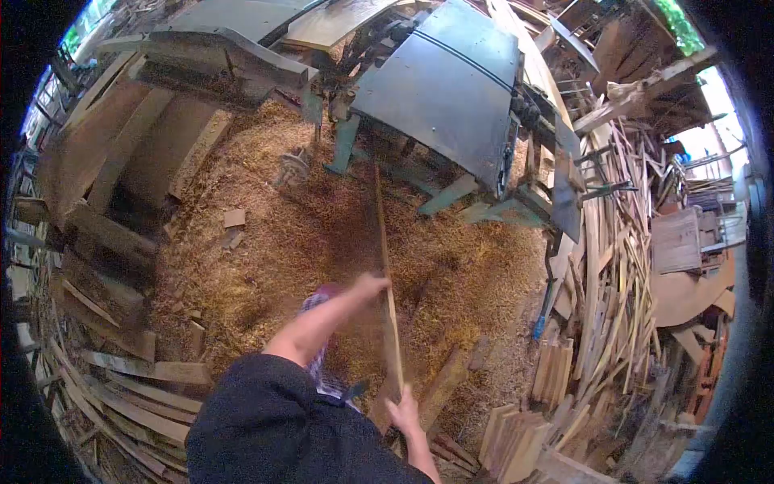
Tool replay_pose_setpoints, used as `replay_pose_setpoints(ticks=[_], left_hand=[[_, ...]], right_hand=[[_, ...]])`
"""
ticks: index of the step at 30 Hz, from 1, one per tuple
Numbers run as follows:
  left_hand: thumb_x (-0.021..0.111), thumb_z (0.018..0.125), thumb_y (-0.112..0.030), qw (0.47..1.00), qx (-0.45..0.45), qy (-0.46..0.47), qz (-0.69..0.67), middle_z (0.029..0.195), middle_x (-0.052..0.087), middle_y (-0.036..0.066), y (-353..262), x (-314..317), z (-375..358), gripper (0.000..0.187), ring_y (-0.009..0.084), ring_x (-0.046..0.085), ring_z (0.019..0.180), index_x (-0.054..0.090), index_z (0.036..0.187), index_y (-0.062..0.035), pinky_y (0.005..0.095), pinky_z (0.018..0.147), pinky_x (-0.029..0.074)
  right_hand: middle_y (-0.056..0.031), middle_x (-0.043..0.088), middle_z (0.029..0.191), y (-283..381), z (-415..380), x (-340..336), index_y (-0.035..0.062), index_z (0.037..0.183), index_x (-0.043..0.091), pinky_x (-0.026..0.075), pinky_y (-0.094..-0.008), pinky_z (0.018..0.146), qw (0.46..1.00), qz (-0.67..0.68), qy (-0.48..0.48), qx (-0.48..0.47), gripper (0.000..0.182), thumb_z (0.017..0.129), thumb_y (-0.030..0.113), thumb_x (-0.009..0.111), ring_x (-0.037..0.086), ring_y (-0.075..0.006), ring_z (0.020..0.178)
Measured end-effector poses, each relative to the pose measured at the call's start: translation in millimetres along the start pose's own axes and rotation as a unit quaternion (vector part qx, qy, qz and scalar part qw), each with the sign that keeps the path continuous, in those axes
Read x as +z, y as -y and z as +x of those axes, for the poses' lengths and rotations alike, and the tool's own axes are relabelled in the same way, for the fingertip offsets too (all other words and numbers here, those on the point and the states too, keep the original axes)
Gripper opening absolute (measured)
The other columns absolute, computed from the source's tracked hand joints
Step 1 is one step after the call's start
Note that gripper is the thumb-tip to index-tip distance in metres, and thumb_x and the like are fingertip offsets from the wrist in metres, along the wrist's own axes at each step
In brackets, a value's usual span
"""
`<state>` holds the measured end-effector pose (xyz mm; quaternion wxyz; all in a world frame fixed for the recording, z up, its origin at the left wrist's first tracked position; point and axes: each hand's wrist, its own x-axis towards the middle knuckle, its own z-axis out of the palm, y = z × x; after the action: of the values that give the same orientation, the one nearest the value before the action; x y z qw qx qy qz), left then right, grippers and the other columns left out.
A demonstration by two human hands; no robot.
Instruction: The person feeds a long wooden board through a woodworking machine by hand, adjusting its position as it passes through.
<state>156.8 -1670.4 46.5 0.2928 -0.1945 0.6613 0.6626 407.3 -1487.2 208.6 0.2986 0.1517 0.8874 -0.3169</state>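
A long, thin wooden pole [390,323] runs from near my body toward the machine with the flat metal top. My left hand [371,285] is wrapped round the pole at its middle, with the arm stretched forward. Closer to me, my right hand [403,411] grips the near end of the same pole. The pole's far end goes into the shadow beneath the machine [439,89], so whatever is on that end is hidden. Under and around the pole lies a thick layer of wood shavings [266,266].
Large timber slabs [129,153] lean at the left. Thin wood strips [613,290] are piled along the right, with short boards [512,444] stacked at lower right. Green machine legs [344,145] stand in the shavings. A small wood offcut [234,218] lies on them.
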Motion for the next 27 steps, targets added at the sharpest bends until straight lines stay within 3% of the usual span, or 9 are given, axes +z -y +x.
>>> replay_pose_setpoints(ticks=[5, 7, 8, 10, 16, 19, 23, 24, 27], left_hand=[[0.074, 0.070, -0.034, 0.982, -0.030, 0.184, 0.029, 0.105, 0.063, 0.013, 45, 4, -81, 0.066, 0.0210, 0.059, 0.093, 0.051, 0.118, 0.0057, 0.0345, 0.086, 0.045], [0.069, 0.075, -0.029, 0.942, -0.260, 0.206, 0.058, 0.096, 0.065, 0.008, 57, 24, -106, 0.045, 0.0188, 0.059, 0.090, 0.059, 0.110, -0.0017, 0.0333, 0.080, 0.046], [0.059, 0.080, -0.027, 0.938, 0.013, 0.340, 0.063, 0.086, 0.064, 0.007, 102, 43, -111, 0.033, 0.0199, 0.061, 0.072, 0.064, 0.107, -0.0073, 0.0337, 0.064, 0.049], [0.057, 0.085, -0.024, 0.921, -0.090, 0.377, -0.046, 0.082, 0.062, 0.005, 60, 47, -133, 0.026, 0.0151, 0.059, 0.068, 0.063, 0.102, -0.0051, 0.0301, 0.059, 0.048], [0.072, 0.076, -0.023, 0.940, -0.185, 0.274, -0.081, 0.103, 0.062, 0.009, -10, 42, -128, 0.049, 0.0176, 0.056, 0.093, 0.052, 0.114, 0.0006, 0.0300, 0.083, 0.045], [0.070, 0.078, -0.032, 0.978, -0.097, 0.114, -0.145, 0.079, 0.062, 0.005, 8, 35, -128, 0.043, 0.0137, 0.057, 0.071, 0.058, 0.109, -0.0049, 0.0302, 0.060, 0.047], [0.071, 0.076, -0.032, 0.960, -0.145, 0.228, -0.076, 0.094, 0.064, 0.006, 38, 12, -163, 0.041, 0.0150, 0.058, 0.086, 0.061, 0.104, -0.0045, 0.0306, 0.073, 0.047], [0.072, 0.075, -0.033, 0.960, -0.148, 0.224, -0.076, 0.095, 0.064, 0.005, 49, 12, -180, 0.041, 0.0150, 0.058, 0.087, 0.062, 0.103, -0.0040, 0.0297, 0.074, 0.047], [0.072, 0.074, -0.038, 0.953, -0.086, 0.290, -0.012, 0.091, 0.064, 0.004, 119, 17, -208, 0.045, 0.0133, 0.058, 0.086, 0.063, 0.104, -0.0058, 0.0289, 0.071, 0.046]], right_hand=[[-0.0254, 0.059, 0.079, -109, -74, 45, 0.0068, 0.113, 0.041, 0.046, -0.0481, 0.064, 0.999, -0.042, 0.015, -0.002, 0.049, 0.075, 0.025, 0.066, 0.058, -0.0455, 0.077], [-0.0246, 0.059, 0.084, -103, -112, 18, 0.0079, 0.118, 0.038, 0.046, -0.0483, 0.065, 0.996, -0.027, 0.042, 0.077, 0.052, 0.078, 0.028, 0.063, 0.058, -0.0438, 0.080], [-0.0242, 0.059, 0.087, -96, -127, -2, 0.0084, 0.121, 0.036, 0.046, -0.0484, 0.066, 0.992, -0.023, 0.051, 0.114, 0.053, 0.079, 0.029, 0.061, 0.058, -0.0430, 0.082], [-0.0235, 0.059, 0.092, -78, -151, -35, 0.0094, 0.126, 0.034, 0.046, -0.0485, 0.068, 0.985, -0.027, 0.058, 0.162, 0.055, 0.082, 0.032, 0.058, 0.058, -0.0414, 0.085], [-0.0211, 0.059, 0.108, -33, -165, -34, 0.0126, 0.141, 0.025, 0.046, -0.0489, 0.072, 0.988, -0.056, 0.033, 0.143, 0.061, 0.091, 0.040, 0.048, 0.058, -0.0365, 0.096], [-0.0199, 0.058, 0.095, -8, -143, -13, 0.0082, 0.123, 0.036, 0.046, -0.0474, 0.069, 0.986, -0.046, 0.020, 0.156, 0.051, 0.085, 0.033, 0.057, 0.059, -0.0353, 0.087], [-0.0131, 0.055, 0.077, -92, -170, 65, 0.0026, 0.098, 0.050, 0.046, -0.0420, 0.065, 0.990, -0.019, -0.034, 0.138, 0.038, 0.076, 0.026, 0.069, 0.057, -0.0250, 0.078], [-0.0127, 0.055, 0.081, -119, -178, 83, 0.0040, 0.099, 0.052, 0.047, -0.0384, 0.070, 0.848, 0.386, -0.073, 0.355, 0.039, 0.074, 0.026, 0.072, 0.057, -0.0222, 0.082], [-0.0125, 0.056, 0.082, -114, -220, 87, 0.0042, 0.099, 0.052, 0.046, -0.0378, 0.070, 0.943, 0.212, -0.017, 0.256, 0.039, 0.073, 0.026, 0.072, 0.057, -0.0221, 0.082]])
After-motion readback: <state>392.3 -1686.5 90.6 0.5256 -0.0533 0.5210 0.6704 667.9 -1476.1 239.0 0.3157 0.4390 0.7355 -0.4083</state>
